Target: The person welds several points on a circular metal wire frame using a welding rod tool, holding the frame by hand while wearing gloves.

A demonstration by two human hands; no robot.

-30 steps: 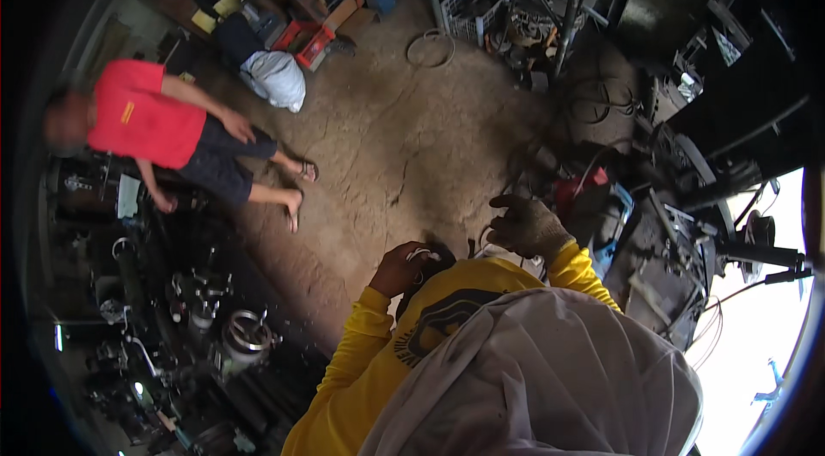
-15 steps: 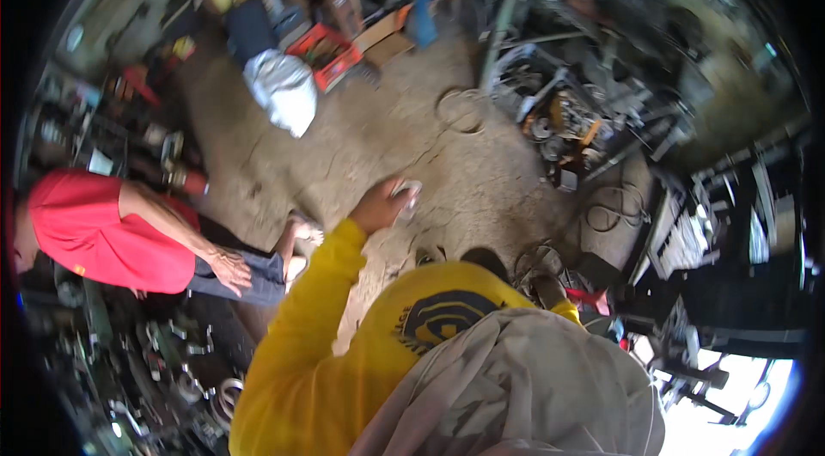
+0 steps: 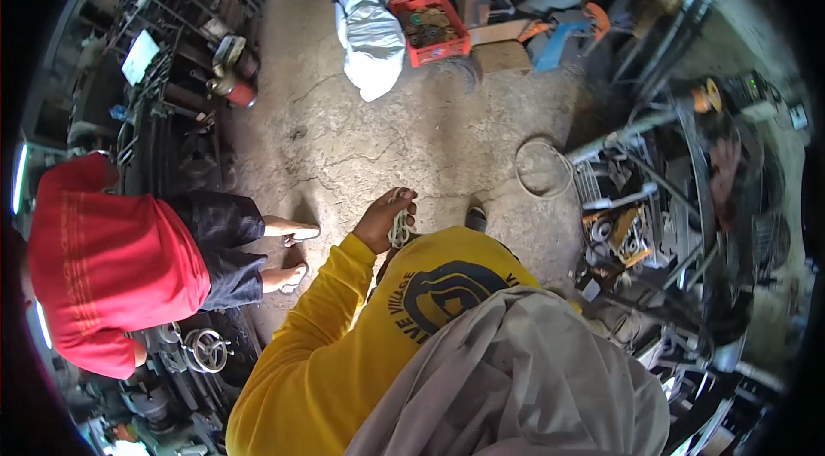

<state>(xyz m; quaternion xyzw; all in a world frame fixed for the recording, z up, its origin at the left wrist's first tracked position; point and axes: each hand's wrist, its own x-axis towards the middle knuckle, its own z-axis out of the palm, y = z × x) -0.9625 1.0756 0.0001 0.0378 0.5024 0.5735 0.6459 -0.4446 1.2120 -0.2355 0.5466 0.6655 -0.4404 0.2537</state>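
My left hand [image 3: 384,221], at the end of a yellow sleeve, is held out in front of my body above the concrete floor. Its fingers are curled round a small pale looped cord [image 3: 399,230], part of which hangs below them. Exactly what kind of cord it is I cannot make out. My right hand does not show; my body and the grey cloth over it cover that side.
To the left a person in a red shirt [image 3: 120,263] stands by machinery with a handwheel [image 3: 207,350]. Ahead are a red crate [image 3: 464,43] with parts and a silvery-white sack [image 3: 371,48]. A hose ring [image 3: 544,168] lies near a scrap-laden metal frame [image 3: 636,125] on the right.
My view has turned, so the crate, sack and hose ring sit further right. The person in red now faces away, arm no longer stretched toward me. My left hand still grips the pale thing.
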